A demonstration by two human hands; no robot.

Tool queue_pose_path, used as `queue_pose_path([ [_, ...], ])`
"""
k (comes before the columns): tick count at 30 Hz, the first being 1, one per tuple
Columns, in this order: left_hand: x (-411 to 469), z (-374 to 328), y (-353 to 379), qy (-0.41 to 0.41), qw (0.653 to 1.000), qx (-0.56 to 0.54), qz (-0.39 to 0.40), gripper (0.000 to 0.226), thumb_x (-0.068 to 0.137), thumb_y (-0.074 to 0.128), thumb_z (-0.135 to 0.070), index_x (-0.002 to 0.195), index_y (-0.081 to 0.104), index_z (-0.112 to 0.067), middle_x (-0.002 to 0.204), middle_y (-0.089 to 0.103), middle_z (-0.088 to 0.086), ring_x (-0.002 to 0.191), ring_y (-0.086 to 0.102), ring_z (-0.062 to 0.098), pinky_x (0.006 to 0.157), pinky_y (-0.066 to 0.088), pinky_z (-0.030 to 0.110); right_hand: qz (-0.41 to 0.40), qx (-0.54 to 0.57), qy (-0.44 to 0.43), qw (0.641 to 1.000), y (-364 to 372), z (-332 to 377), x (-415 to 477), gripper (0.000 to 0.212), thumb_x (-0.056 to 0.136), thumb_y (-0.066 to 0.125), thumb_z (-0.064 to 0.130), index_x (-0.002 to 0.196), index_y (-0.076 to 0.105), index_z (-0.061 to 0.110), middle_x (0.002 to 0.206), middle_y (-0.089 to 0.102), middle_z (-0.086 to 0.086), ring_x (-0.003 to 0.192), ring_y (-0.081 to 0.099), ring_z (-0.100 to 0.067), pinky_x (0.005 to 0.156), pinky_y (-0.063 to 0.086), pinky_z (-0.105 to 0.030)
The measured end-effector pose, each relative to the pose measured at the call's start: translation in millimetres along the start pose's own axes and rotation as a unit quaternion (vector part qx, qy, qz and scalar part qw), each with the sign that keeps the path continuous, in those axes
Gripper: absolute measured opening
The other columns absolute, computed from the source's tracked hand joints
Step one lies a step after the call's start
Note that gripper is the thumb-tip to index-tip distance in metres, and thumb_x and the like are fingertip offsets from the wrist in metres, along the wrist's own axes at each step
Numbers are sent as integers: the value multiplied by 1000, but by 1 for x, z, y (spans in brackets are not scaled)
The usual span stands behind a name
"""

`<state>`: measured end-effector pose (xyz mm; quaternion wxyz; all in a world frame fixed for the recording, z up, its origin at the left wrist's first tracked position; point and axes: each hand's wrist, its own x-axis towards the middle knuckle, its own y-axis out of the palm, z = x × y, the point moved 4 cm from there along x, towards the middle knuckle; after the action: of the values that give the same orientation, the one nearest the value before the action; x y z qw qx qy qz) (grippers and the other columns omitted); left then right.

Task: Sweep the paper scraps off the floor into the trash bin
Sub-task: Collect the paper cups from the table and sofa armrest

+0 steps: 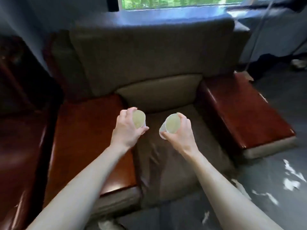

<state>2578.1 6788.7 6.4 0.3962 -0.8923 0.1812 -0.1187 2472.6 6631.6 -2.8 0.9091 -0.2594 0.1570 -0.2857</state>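
My left hand (127,128) grips a white paper cup (139,120), its mouth turned toward me. My right hand (180,131) grips a second white paper cup (171,124), tilted the same way. Both hands hover over the seat of a brown armchair (159,156). White paper scraps (291,184) lie scattered on the dark grey floor at the lower right, with more scraps (206,216) near the chair's front. No trash bin or broom shows in the view.
The armchair has glossy red-brown wooden armrests on the left (86,140) and on the right (244,110). A dark wooden cabinet (20,90) stands at the left. A window (166,3) is behind the chair. Open floor (274,146) lies to the right.
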Motion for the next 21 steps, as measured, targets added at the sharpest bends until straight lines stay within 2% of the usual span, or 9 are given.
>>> queue_pose_path([
  [5,-46,-174,150,88,989,-33,110,74,76,77,-26,140,41,-17,131,40,9,121,40,24,94,44,40,-95,-31,86,991,-192,-130,-47,87,72,79,31,143,31,18,128,39,-4,118,44,-22,99,34,-25],
  [8,-63,-269,214,130,979,-56,146,72,76,77,-26,139,42,-21,127,39,8,119,38,22,92,40,34,-158,-48,134,977,-294,-187,-65,87,71,80,30,143,32,17,130,39,-8,120,45,-26,94,33,-24],
  [12,-78,-370,281,177,964,-66,188,80,75,79,-23,143,37,-15,129,40,13,121,38,26,99,35,33,-222,-43,173,959,-394,-242,-77,85,69,81,25,140,36,17,129,40,-8,118,45,-26,86,27,-16],
  [15,-78,-428,326,205,957,-50,201,82,77,77,-25,144,32,-9,132,39,13,123,38,27,99,36,38,-247,-44,190,949,-453,-273,-71,85,69,80,27,141,35,20,129,40,-6,117,46,-25,84,29,-19],
  [18,-64,-482,373,232,949,-43,208,79,77,78,-26,141,35,-10,132,40,12,122,38,26,95,40,38,-262,-45,196,944,-506,-301,-49,85,70,79,28,142,34,19,131,40,-7,118,47,-26,88,31,-20],
  [21,-36,-538,423,252,943,-38,213,80,76,79,-28,140,36,-11,133,39,11,122,38,25,95,42,40,-268,-42,203,941,-561,-328,-15,86,71,79,28,143,32,18,132,39,-8,121,45,-26,101,38,-29],
])
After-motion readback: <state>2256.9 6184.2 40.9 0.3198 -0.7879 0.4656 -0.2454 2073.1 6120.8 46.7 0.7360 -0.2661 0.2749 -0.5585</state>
